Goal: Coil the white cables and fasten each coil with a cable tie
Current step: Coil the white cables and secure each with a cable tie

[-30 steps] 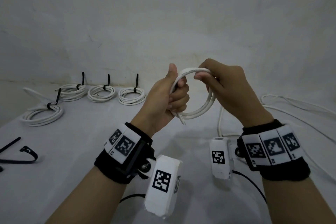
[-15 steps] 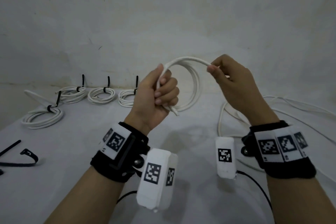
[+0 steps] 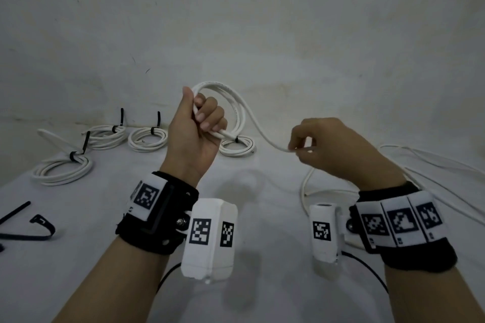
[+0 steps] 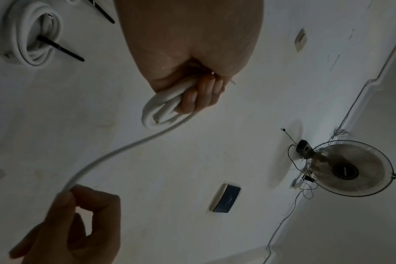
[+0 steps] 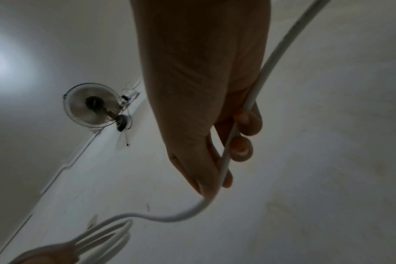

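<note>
Your left hand [image 3: 195, 136] is fisted tight around the loops of the white cable [image 3: 258, 131], coil arching above your fingers [image 3: 210, 119], cut end poking out just past them. Your right hand [image 3: 333, 147] pinches the free run between thumb and fingertips, other fingers loosely curled; cable sags between both hands, then drops behind your right hand toward the table [image 3: 262, 217]. Four tied coils [image 3: 63, 169] lie beyond your left fingers; loose black cable ties [image 3: 39, 225] well left.

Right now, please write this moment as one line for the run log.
step: coiling | left hand: grips coil | right hand: pinches white cable | tied coils: on table | loose cable ties: table left
</note>
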{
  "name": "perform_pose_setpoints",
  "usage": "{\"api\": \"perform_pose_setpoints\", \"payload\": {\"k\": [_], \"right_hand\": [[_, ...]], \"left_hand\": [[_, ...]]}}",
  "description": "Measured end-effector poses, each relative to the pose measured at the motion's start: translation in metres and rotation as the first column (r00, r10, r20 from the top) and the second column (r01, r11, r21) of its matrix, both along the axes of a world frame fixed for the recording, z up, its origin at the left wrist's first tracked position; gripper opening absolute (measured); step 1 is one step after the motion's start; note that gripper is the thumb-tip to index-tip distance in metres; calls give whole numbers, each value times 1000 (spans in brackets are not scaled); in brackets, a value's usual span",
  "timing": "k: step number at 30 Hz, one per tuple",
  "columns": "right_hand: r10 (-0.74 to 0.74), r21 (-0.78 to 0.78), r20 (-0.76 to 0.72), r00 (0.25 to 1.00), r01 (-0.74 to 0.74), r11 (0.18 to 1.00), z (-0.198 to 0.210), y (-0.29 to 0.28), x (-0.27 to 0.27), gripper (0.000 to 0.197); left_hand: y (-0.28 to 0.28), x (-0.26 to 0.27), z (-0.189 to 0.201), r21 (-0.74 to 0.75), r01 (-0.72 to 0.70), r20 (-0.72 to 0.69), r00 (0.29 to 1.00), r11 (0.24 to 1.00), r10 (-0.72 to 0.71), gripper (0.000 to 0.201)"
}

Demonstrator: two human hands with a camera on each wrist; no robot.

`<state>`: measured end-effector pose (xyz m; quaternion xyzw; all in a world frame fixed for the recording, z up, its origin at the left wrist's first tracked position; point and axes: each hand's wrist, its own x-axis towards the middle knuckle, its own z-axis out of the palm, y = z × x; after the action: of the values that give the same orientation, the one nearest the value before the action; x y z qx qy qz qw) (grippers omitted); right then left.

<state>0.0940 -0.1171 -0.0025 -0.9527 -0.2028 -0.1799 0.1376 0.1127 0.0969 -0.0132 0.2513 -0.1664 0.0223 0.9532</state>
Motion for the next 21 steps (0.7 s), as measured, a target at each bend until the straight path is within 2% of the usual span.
{"api": "perform_pose_setpoints", "payload": {"k": [3, 9, 14, 16, 19, 21], "right_hand": [[21, -104, -86, 996, -30, 994, 5, 15, -10, 30], [224, 4, -159, 962, -226, 974, 21, 28, -36, 28], [354, 154, -62, 933, -341, 927, 25, 36, -42, 15], [351, 200, 14, 936, -347, 916, 25, 35, -41, 21], [291, 170, 155, 944, -316, 934, 24, 30, -39, 29], [282, 185, 158, 946, -309, 933, 24, 28, -38, 29]], "left_hand": [[-3, 2, -2, 112, -68, -6, 998, 991, 69, 43], [-15, -1, -4, 318, -101, 24, 995, 943, 99, 42], [-34, -11, -10, 484, -74, 63, 997, 872, 50, 42], [-41, -13, -15, 561, -65, 86, 996, 825, 20, 39], [-44, -15, -18, 611, -26, 81, 996, 791, -30, 42], [-44, -14, -18, 612, -9, 64, 997, 791, -38, 44]]}}
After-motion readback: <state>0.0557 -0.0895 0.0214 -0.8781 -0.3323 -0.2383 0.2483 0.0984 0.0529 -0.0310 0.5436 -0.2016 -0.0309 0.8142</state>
